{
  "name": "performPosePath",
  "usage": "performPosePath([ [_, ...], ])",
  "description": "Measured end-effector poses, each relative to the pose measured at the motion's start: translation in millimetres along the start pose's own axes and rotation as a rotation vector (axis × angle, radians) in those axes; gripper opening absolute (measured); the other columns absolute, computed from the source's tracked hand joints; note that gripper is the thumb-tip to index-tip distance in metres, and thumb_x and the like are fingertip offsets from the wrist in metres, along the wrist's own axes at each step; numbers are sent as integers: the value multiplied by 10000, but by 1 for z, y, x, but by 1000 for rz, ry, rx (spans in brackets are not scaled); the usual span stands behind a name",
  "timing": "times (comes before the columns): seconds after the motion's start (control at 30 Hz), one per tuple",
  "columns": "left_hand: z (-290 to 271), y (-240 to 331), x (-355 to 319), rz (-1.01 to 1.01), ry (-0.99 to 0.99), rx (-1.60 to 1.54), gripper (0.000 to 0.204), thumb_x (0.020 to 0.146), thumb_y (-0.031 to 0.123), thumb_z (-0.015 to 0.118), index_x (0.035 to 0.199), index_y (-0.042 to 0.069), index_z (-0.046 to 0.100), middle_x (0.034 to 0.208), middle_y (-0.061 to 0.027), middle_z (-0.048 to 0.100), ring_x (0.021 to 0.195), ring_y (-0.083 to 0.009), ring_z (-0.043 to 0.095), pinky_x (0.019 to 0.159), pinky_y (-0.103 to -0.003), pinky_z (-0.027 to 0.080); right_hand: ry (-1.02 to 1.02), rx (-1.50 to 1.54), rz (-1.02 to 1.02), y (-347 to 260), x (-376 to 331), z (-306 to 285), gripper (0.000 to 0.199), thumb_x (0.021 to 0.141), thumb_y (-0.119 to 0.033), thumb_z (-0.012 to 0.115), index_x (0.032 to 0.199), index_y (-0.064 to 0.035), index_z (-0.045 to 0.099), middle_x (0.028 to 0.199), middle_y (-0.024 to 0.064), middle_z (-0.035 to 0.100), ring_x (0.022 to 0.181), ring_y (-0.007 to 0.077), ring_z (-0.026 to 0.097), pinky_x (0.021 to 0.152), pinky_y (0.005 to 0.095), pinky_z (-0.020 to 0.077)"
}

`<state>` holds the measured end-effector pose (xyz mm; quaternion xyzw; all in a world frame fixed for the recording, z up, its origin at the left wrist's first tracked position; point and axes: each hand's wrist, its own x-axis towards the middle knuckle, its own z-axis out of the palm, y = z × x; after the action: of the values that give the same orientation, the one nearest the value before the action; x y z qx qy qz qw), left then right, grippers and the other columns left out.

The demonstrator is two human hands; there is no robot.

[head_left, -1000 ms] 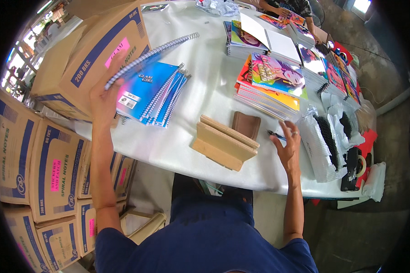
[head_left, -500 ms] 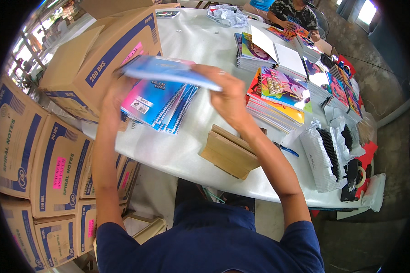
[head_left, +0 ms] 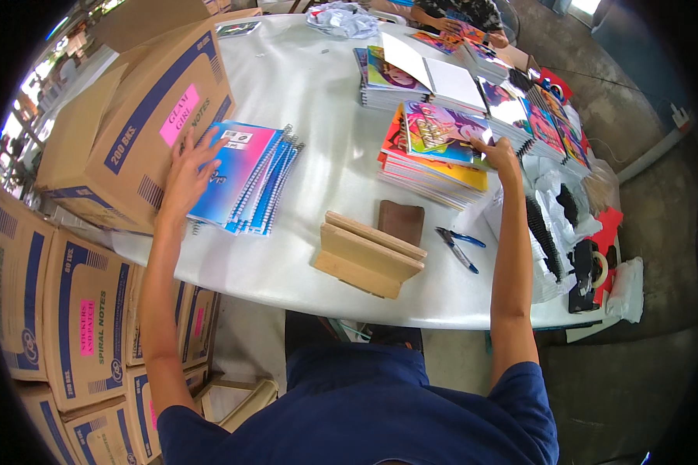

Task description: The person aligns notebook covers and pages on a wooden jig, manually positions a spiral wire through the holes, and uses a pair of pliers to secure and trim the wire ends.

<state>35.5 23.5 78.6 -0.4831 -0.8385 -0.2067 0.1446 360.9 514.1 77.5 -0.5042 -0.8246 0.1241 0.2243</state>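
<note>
A stack of blue-and-pink spiral notebooks (head_left: 240,178) lies on the table at the left, their wire spirals facing right. My left hand (head_left: 188,174) rests with spread fingers on the left edge of that stack. Over to the right stands a pile of brightly coloured spiral notebooks, red and yellow ones beneath. My right hand (head_left: 502,153) grips the right edge of the top cartoon-covered notebook (head_left: 444,130), thumb above; the fingers under the cover are partly hidden.
A large open cardboard box (head_left: 128,139) stands left of the blue stack. Nearer me lie a slotted brown block (head_left: 368,260), a brown flat pad (head_left: 401,222) and a blue-handled tool (head_left: 459,246). Black coils (head_left: 541,236) in white wrapping sit right. Another person (head_left: 461,19) handles notebooks opposite.
The blue notebook held up in both hands is down on the blue stack, whose top cover is now turned round. My right hand has moved right to the coloured pile.
</note>
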Motion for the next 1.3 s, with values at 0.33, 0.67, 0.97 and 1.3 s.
performPosePath([
  [0.33, 39, 145, 39, 87, 58, -536, 448, 885, 62, 634, 1313, 195, 612, 1472, -35, 477, 1464, -329, 233, 1174, -511, 155, 196, -58, -95, 16, 5, -6, 470, 623, -319, 848, 837, 45, 642, 808, 187, 686, 702, 290, 669, 647, 405, 498],
  [0.67, 41, 187, 42, -179, -202, -1456, 518, 942, 194, 628, 1382, -30, 473, 1460, -187, 450, 1357, -221, 400, 1089, -330, 342, 15, 1173, -238, -76, -211, -67, 310, 824, 10, 725, 1087, 23, 562, 975, 96, 681, 865, 143, 646, 781, 270, 508],
  [0.97, 14, 191, 4, 254, -358, -1446, 739, 907, 444, 617, 1426, -35, 400, 1414, -182, 497, 1273, -304, 523, 1062, -413, 408, 67, 1285, -332, -39, -290, -8, 413, 855, 23, 708, 1220, 26, 515, 1165, 111, 624, 1044, 171, 593, 923, 314, 463],
  [1.3, 16, 197, 14, 358, -399, -1379, 416, 991, 115, 497, 1380, -28, 478, 1429, -75, 515, 1359, -202, 421, 1125, -344, 313, 59, 1368, -232, -31, -300, 8, 424, 878, 54, 663, 1266, 10, 498, 1187, 103, 614, 1097, 191, 580, 985, 357, 445],
])
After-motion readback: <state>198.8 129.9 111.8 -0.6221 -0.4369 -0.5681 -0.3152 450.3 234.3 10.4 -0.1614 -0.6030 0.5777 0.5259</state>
